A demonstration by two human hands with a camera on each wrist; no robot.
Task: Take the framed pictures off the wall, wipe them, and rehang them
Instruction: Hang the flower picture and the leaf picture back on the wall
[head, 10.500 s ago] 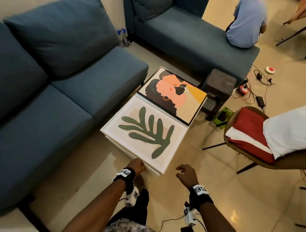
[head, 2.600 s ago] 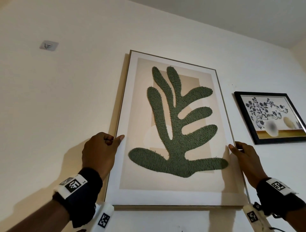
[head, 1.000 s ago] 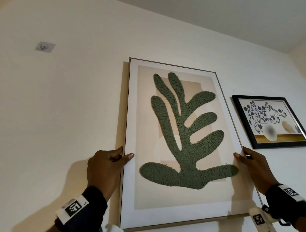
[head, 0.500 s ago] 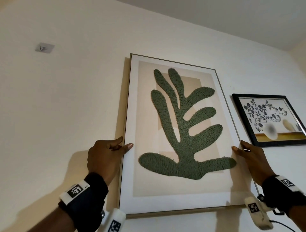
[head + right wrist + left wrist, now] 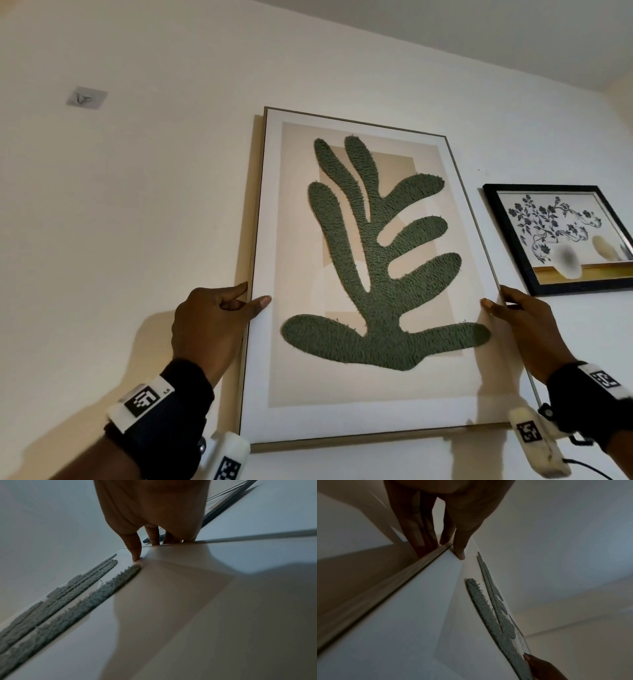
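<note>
A tall framed picture with a green leaf shape (image 5: 370,274) is held flat against the white wall, slightly tilted. My left hand (image 5: 219,322) grips its left edge, thumb on the front and fingers behind the frame (image 5: 412,574). My right hand (image 5: 520,325) grips the right edge the same way, thumb on the glass (image 5: 135,555). The green leaf (image 5: 489,615) shows edge-on in the left wrist view and the leaf (image 5: 68,601) also in the right wrist view. The back of the frame and any hook behind it are hidden.
A small black-framed flower picture (image 5: 561,240) hangs just right of the big frame, close to my right hand. A bare wall hook (image 5: 85,97) sits high at the upper left. The ceiling edge runs across the top right.
Since ten seconds ago the leaf picture went from the low table up to the wall. In the last second it shifted slightly up and left; both hands keep their grip.
</note>
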